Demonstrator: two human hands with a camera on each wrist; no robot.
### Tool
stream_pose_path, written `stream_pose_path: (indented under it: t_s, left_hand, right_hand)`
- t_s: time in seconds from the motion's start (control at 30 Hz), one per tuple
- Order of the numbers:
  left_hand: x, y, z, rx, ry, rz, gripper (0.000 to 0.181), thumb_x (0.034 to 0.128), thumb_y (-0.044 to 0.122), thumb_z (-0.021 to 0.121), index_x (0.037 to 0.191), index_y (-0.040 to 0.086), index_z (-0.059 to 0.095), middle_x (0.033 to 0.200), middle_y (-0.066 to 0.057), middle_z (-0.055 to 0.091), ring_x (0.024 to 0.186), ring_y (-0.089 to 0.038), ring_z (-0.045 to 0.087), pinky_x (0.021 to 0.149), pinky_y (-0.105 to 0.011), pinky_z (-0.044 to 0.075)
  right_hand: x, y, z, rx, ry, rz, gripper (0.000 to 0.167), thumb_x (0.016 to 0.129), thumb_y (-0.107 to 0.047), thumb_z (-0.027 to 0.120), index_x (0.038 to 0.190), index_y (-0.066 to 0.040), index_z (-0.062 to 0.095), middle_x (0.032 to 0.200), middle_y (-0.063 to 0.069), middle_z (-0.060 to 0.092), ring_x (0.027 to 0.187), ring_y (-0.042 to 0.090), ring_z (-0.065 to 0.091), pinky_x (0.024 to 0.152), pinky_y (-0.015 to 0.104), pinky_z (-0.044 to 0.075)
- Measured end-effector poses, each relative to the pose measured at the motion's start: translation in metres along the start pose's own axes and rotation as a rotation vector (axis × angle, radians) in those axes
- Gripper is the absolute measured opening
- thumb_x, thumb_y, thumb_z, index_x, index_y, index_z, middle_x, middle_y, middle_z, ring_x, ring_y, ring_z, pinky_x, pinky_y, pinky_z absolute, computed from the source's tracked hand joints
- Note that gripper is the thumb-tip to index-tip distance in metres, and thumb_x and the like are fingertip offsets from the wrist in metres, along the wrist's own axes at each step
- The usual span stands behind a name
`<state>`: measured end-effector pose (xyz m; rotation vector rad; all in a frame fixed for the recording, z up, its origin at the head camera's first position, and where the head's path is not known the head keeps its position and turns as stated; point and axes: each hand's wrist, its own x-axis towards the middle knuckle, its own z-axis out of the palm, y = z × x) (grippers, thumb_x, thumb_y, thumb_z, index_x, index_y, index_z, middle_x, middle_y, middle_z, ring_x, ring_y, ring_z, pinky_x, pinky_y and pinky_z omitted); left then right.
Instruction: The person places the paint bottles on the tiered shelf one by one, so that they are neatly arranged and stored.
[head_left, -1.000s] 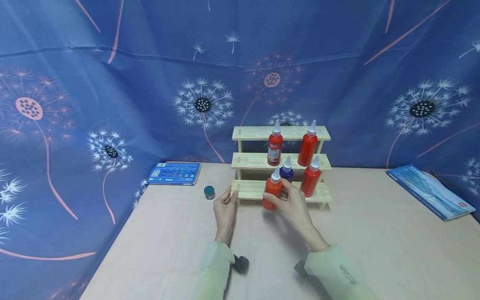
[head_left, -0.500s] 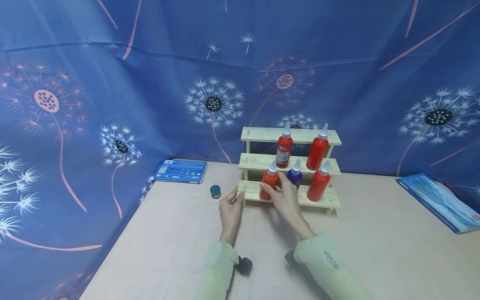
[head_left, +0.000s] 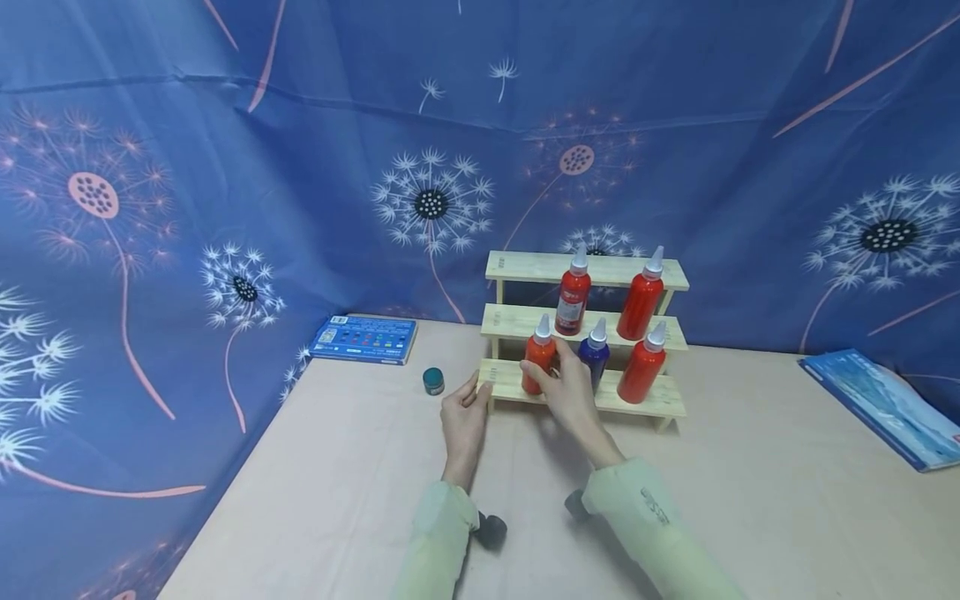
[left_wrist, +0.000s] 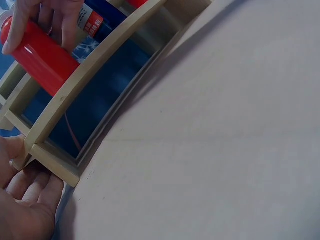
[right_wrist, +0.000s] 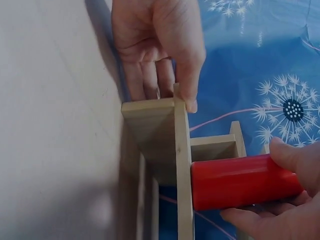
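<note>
A three-step wooden rack (head_left: 510, 379) stands on the table. My right hand (head_left: 572, 393) grips an orange-red squeeze bottle (head_left: 537, 367) with a pale pointed cap, upright at the left of the lowest step. In the right wrist view the base of this red bottle (right_wrist: 240, 184) meets the step board. My left hand (head_left: 462, 425) pinches the left end of the lowest step, thumb on top and fingers beneath, as the left wrist view of that hand (left_wrist: 30, 195) shows. Right of the held bottle stand a dark blue bottle (head_left: 593, 354) and a red bottle (head_left: 642, 367).
Two red bottles, one with a label (head_left: 573, 302) and one plain (head_left: 640, 304), stand on the middle step. A small teal-lidded jar (head_left: 433, 381) and a blue box (head_left: 365, 340) lie to the left. A blue pad (head_left: 885, 404) lies right. Patterned cloth (head_left: 315, 167) hangs behind.
My right hand has moved the orange-red bottle left and back, from in front of the blue bottle onto the lowest step. My left hand stays at the rack's end; the head view has shifted slightly.
</note>
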<state>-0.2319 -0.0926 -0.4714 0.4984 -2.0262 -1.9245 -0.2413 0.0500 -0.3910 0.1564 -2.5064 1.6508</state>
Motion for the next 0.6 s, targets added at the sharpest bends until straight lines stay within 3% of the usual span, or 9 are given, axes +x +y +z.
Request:
stream_pose_path:
  t_s: [0.27, 0.6]
  left_hand:
    - [-0.0008, 0.0003, 0.0007, -0.008, 0.008, 0.01, 0.035, 0.0889, 0.019, 0.072, 0.123, 0.01, 0.068, 0.122, -0.012, 0.066, 0.117, -0.025, 0.061, 0.099, -0.039, 0.052]
    - [-0.0014, -0.0003, -0.0026, -0.015, 0.018, -0.016, 0.037, 0.0908, 0.018, 0.069, 0.126, 0.007, 0.065, 0.122, -0.016, 0.065, 0.114, -0.027, 0.063, 0.092, -0.036, 0.056]
  right_hand:
    - [-0.0007, 0.0009, 0.004, -0.041, 0.028, 0.005, 0.055, 0.089, -0.017, 0.073, 0.137, -0.003, 0.048, 0.127, 0.022, 0.062, 0.121, 0.033, 0.059, 0.104, 0.047, 0.049]
    - [-0.0029, 0.003, 0.008, -0.08, -0.02, 0.002, 0.064, 0.091, -0.025, 0.071, 0.143, -0.006, 0.04, 0.131, 0.021, 0.059, 0.122, 0.034, 0.057, 0.107, 0.05, 0.045]
